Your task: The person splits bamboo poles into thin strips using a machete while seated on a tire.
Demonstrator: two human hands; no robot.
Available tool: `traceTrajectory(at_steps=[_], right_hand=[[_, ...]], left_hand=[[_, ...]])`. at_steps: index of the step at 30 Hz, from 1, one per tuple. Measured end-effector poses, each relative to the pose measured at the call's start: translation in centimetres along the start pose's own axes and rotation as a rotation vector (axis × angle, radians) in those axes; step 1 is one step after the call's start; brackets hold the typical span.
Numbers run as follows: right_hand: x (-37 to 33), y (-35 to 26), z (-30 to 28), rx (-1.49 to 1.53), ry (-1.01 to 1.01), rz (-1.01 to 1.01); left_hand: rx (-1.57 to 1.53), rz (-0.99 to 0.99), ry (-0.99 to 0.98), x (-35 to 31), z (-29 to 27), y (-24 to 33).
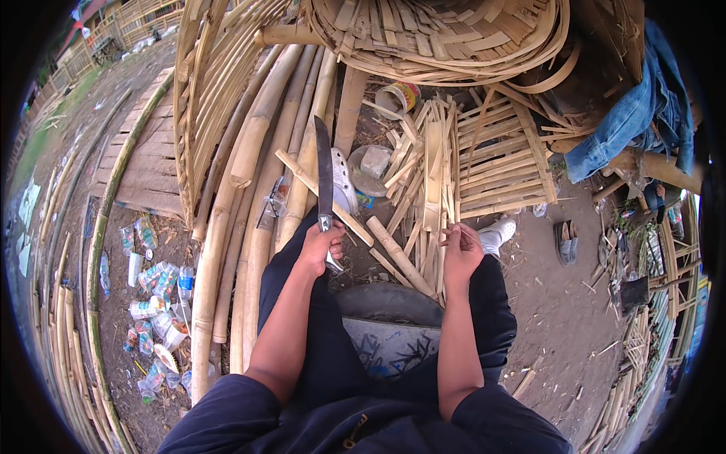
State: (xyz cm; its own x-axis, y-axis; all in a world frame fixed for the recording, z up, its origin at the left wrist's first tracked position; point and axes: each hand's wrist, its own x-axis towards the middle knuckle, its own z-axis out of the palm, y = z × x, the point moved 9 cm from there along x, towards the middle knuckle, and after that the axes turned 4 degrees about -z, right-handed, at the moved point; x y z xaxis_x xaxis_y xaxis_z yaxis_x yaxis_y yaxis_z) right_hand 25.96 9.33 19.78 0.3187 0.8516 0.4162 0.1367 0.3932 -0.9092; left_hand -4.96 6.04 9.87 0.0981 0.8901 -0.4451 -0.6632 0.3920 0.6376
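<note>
My left hand (322, 246) is closed around the handle of a machete (325, 170). Its long dark blade points up and away from me, over the bamboo. My right hand (462, 250) is pinched above my right knee, at the near end of what looks like a thin bamboo strip (452, 198); its fingers partly hide the strip. Between my hands and beyond them lies a loose pile of split bamboo pieces (408, 170). One split length of bamboo (325, 197) passes slantwise behind the blade.
Long bamboo poles (257, 151) lie to my left, beside plastic litter (160, 291). A woven bamboo basket (446, 34) looms at the far side. A slatted bamboo panel (503, 155) and a denim garment (635, 113) are at right. A round dark object (389, 303) sits between my legs.
</note>
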Motion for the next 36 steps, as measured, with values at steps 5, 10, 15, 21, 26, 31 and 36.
traceTrajectory(at_steps=[5, 10, 15, 21, 26, 31, 36], right_hand=[[1.3, -8.8, 1.4, -0.097, 0.059, -0.182], [10.2, -8.7, 8.8, -0.215, 0.036, -0.518], [10.5, 20.3, 12.1, -0.647, -0.644, 0.560], [-9.4, 35.0, 6.4, -0.816, -0.877, 0.985], [-13.2, 30.5, 9.9, -0.989, -0.882, 0.445], [-11.3, 25.5, 19.0, -0.936, -0.933, 0.229], [-7.6, 22.9, 28.2, -0.802, -0.847, -0.063]], left_hand=[[-0.001, 0.010, 0.024, 0.6, -1.0, -0.2], [0.014, -0.005, 0.026, 0.8, -0.7, -0.3], [0.060, -0.015, 0.032, 1.4, -0.7, -1.3], [0.064, 0.002, 0.060, 1.8, -1.1, -0.4], [0.116, 0.024, 0.149, 1.0, -1.4, -0.8], [0.143, 0.131, 0.243, 0.4, -0.9, 1.1], [0.104, 0.245, 0.300, 0.3, -1.6, 2.3]])
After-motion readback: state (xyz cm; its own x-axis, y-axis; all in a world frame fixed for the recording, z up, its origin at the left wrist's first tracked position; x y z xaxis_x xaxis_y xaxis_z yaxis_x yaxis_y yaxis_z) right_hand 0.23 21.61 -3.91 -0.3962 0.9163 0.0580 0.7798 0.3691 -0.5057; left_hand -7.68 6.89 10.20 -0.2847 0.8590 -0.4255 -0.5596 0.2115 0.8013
